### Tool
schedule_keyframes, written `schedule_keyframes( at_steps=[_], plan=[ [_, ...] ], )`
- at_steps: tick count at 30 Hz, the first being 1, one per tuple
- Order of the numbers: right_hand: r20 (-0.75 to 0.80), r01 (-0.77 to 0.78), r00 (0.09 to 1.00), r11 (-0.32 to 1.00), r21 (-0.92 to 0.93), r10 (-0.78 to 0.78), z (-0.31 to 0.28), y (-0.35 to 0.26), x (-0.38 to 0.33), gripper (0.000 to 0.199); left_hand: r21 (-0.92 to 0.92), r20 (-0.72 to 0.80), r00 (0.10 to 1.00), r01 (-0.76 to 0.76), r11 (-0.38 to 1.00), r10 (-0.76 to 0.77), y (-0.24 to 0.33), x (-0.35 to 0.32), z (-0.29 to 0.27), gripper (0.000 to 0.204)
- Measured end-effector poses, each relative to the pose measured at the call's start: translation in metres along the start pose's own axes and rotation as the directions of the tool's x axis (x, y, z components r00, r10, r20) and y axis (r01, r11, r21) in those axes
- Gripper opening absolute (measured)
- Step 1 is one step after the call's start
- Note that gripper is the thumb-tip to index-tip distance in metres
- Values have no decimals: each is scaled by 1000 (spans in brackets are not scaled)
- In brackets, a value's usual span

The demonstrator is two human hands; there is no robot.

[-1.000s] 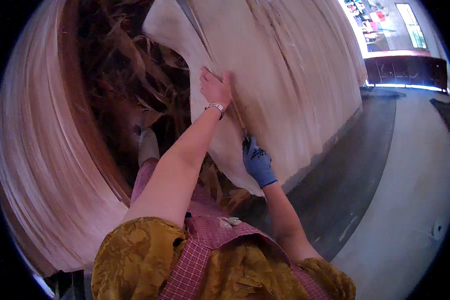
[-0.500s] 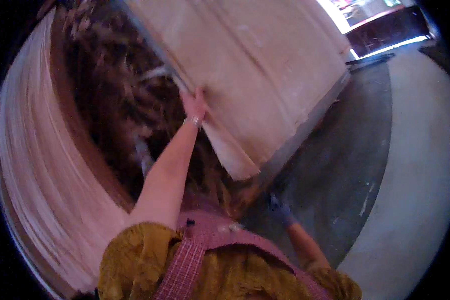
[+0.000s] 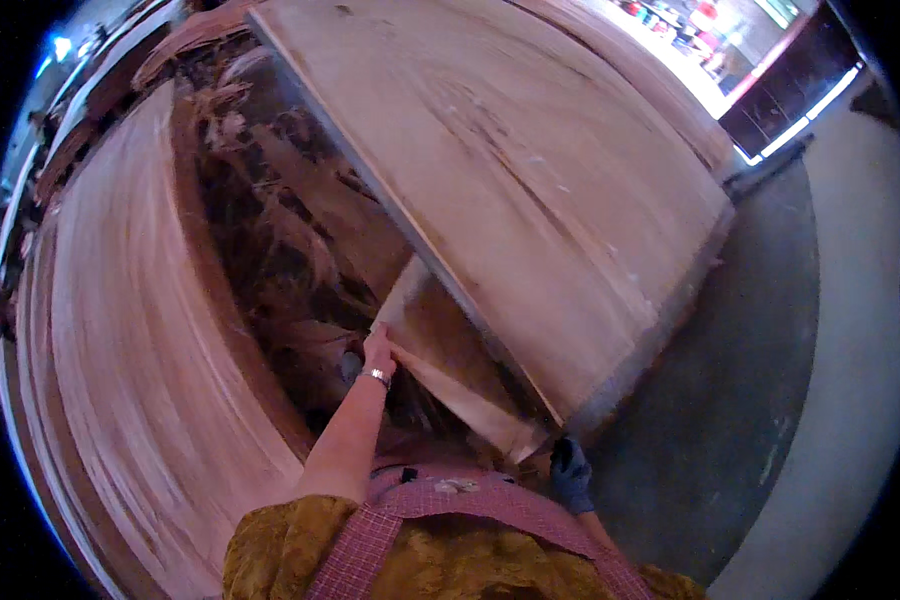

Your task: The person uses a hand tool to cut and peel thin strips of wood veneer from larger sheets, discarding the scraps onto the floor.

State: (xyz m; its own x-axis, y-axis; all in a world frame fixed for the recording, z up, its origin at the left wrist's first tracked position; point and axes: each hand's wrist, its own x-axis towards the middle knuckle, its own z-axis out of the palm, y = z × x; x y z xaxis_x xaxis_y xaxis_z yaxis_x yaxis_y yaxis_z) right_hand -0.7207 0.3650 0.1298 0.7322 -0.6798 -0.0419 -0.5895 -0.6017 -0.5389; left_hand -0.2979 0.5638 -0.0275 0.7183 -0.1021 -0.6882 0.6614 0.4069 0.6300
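My left hand (image 3: 378, 352), bare with a metal band at the wrist, is closed on the edge of a thin wood veneer sheet (image 3: 445, 385). That sheet slants out from beneath the overhanging edge of a broad stack of pale veneer sheets (image 3: 490, 200). My right hand (image 3: 572, 474), in a dark blue-grey glove, is at the near corner of the stack, close to the loose sheet's lower end. Its fingers are too dark to make out clearly.
At left stands another stack of reddish wood sheets (image 3: 140, 330). Torn veneer scraps (image 3: 290, 210) fill the gap between the stacks. Grey floor (image 3: 710, 370) runs along the right, with a paler strip (image 3: 850, 350) beyond. A bright opening (image 3: 700, 40) shows at top right.
My left hand has come down and nearer to me, from the stack's side edge to the veneer sheet below it. My right hand has moved slightly down beside the stack's corner.
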Motion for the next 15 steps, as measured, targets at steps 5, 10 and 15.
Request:
schedule_keyframes(
  at_steps=[5, 10, 15],
  plan=[
    [96, 199, 973, 972, 123, -211, 102, -72, 51, 25, -28, 33, 998, -44, 999, 45, 100, 34, -153, 28],
    [76, 450, 889, 892, 46, -452, 173, -160, 111, 26, -101, 43, 975, -213, 972, 219, 240, 15, -240, 30],
    [88, 404, 898, 887, 225, -432, 233, -293, 197, 24, -53, -1, 889, -458, 887, 459, 414, 6, -262, 31]
  ],
)
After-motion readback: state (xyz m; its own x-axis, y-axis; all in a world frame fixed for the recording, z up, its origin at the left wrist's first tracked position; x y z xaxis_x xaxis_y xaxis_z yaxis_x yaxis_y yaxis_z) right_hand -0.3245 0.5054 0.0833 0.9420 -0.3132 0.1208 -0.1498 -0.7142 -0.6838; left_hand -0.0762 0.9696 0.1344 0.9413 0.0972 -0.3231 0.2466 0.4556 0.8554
